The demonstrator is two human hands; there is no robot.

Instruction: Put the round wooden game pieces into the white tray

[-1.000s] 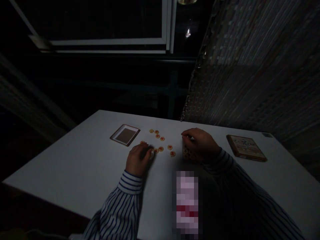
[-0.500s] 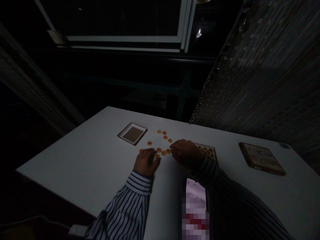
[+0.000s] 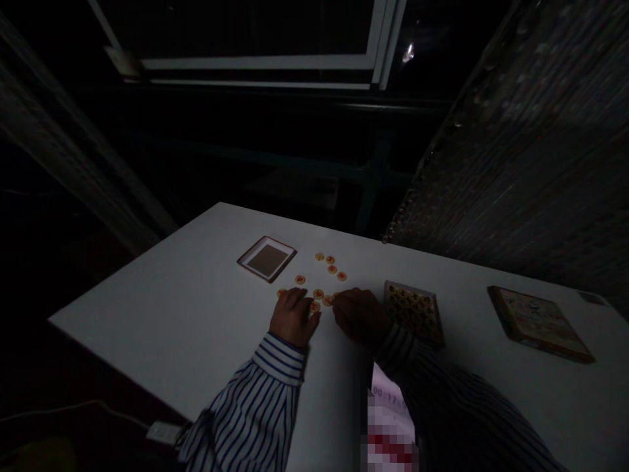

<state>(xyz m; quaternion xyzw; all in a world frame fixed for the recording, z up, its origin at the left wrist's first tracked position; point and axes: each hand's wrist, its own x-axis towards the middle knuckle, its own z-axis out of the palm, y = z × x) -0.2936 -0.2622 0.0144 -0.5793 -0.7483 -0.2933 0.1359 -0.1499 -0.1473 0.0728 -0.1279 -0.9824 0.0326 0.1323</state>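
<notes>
Several round Chinese chess pieces [image 3: 318, 294] with red characters lie loosely in front of my hands. My left hand [image 3: 291, 319] rests palm down at the near left of the group, its thumb apart from the fingers. Its fingertips touch or partly cover a piece [image 3: 281, 293] at the left. Beside the group on the right, my right hand [image 3: 362, 319] is curled, with its fingertips on a partly hidden piece [image 3: 335, 297]. Just right of that hand, a box [image 3: 439, 321] holds rows of pieces with dark characters.
A shallow tray-like lid [image 3: 240, 262] lies on the white table [image 3: 162, 295] at the back left. A flat printed box [image 3: 543, 321] lies at the right. A lit phone [image 3: 388, 400] sits under my right forearm. A bead curtain [image 3: 515, 164] hangs behind the right side.
My right hand has moved toward me and slightly left, over the nearest piece, uncovering more of the box of dark pieces. My left hand stays almost in place. The view has shifted slightly.
</notes>
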